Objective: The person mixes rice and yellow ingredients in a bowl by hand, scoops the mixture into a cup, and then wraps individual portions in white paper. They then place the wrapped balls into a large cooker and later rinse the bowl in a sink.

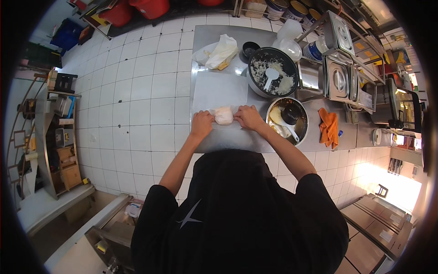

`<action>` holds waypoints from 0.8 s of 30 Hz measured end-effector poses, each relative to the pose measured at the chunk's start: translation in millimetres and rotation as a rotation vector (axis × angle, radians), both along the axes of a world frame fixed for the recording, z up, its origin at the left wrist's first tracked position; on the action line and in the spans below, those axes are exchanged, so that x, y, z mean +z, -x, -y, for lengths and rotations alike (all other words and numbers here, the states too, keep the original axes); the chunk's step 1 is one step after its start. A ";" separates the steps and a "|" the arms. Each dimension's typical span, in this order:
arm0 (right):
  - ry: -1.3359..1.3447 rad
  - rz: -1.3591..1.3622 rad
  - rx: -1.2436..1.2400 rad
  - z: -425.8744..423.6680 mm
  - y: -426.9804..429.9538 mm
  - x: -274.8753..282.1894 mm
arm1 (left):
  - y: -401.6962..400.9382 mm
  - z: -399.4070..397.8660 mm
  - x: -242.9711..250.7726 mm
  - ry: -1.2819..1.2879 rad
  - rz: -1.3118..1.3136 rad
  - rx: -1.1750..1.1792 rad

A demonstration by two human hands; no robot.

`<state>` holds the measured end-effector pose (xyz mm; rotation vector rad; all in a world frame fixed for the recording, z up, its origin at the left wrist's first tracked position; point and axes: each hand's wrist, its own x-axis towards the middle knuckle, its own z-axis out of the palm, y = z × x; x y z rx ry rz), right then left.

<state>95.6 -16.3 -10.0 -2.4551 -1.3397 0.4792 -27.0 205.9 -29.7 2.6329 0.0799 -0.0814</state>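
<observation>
A small bundle point(223, 115) in pale, thin wrapping lies near the front of the stainless steel table point(232, 139). Fingers of my left hand point(202, 122) pinch its left end, and my right hand point(249, 117) grips the right end. What the wrapping encloses is hidden. Flat sheets of whitish wrapping paper point(220, 89) lie just beyond the bundle. To the right of my right hand stands a steel bowl point(305, 120) with food remnants, a white spatula point(286, 125) and a round black object point(290, 114).
Behind that bowl is a dark pot point(252, 78) of rice holding a white rice paddle point(271, 76). A black cup point(250, 48) and a crumpled whitish bag point(223, 51) sit at the back. An orange cloth point(328, 128) lies right, below a rack of lidded steel containers point(338, 82).
</observation>
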 end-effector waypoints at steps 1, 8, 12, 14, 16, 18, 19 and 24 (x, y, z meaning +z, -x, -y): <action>0.029 -0.103 -0.070 -3.3 -6.5 -0.5 | -9.5 -4.9 5.7 0.027 -0.080 -0.003; 0.363 -0.133 -0.307 -39.8 -24.8 -9.6 | -55.7 16.1 3.2 -0.113 -0.447 0.298; 0.370 0.008 -0.334 -51.5 -23.7 14.6 | -77.6 19.4 22.2 -0.562 -0.205 0.152; 0.199 0.189 -0.009 -47.1 -34.2 7.2 | -80.2 15.2 29.0 -0.562 -0.279 -0.007; 0.225 0.049 0.012 -51.9 -35.2 9.5 | -77.3 7.9 22.7 -0.275 -0.443 0.005; 0.253 -0.094 0.025 -51.4 -35.0 8.1 | -57.4 11.0 14.3 -0.151 -0.341 0.075; 0.181 -0.092 -0.039 -45.8 -25.6 2.3 | -40.7 14.0 6.2 -0.026 -0.246 0.144; 0.002 -0.151 -0.289 -16.1 34.4 -27.0 | 21.8 34.9 -22.0 0.219 0.161 0.231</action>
